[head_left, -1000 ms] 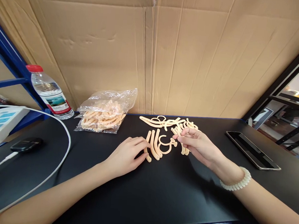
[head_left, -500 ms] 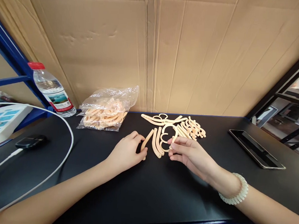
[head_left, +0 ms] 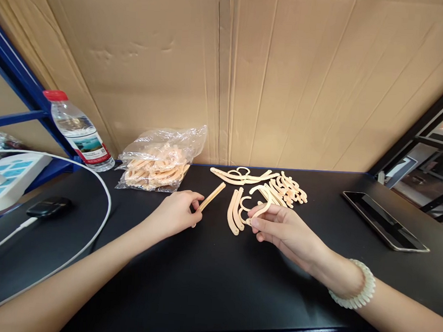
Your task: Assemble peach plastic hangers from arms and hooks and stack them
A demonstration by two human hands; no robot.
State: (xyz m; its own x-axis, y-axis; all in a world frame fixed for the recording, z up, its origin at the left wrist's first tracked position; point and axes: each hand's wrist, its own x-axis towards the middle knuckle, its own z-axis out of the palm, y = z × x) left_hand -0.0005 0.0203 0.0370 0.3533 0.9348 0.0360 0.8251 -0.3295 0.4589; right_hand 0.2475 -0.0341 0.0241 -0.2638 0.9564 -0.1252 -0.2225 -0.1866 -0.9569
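My left hand pinches a long curved peach plastic strip by its near end, holding it tilted just above the black table. My right hand is closed on a hooked peach plastic piece with a round loop. Between the hands lie two curved strips side by side. Behind them, several more peach pieces are spread in a loose pile near the cardboard wall.
A clear bag of the same peach pieces lies at the back left, beside a water bottle. A white cable, a black device and a white box are at the left. A phone lies at the right.
My left hand picked one curved strip off the table and drew it left. My right hand lifted a hooked piece out of the pile and brought it nearer to me.
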